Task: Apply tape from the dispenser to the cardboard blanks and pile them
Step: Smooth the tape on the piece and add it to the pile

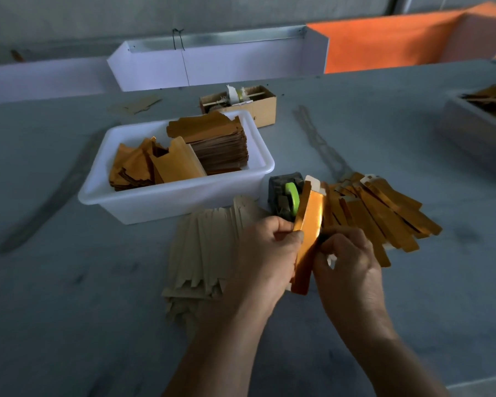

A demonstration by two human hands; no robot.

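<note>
A folded gold cardboard blank [308,233] stands tilted on edge between my two hands, just in front of the grey tape dispenser [284,196] with its green tape roll [293,196]. My left hand [265,253] grips the blank's left edge with curled fingers. My right hand [345,259] pinches its right edge near the middle. A fanned pile of gold blanks [384,213] lies to the right of the dispenser. A fanned pile of pale blanks [206,253], plain side up, lies under my left hand.
A white plastic tub [178,196] behind the piles holds stacked and loose gold blanks. A small cardboard box [265,107] sits behind it. A grey tray [476,130] with more blanks stands at the right edge. White and orange panels line the table's back.
</note>
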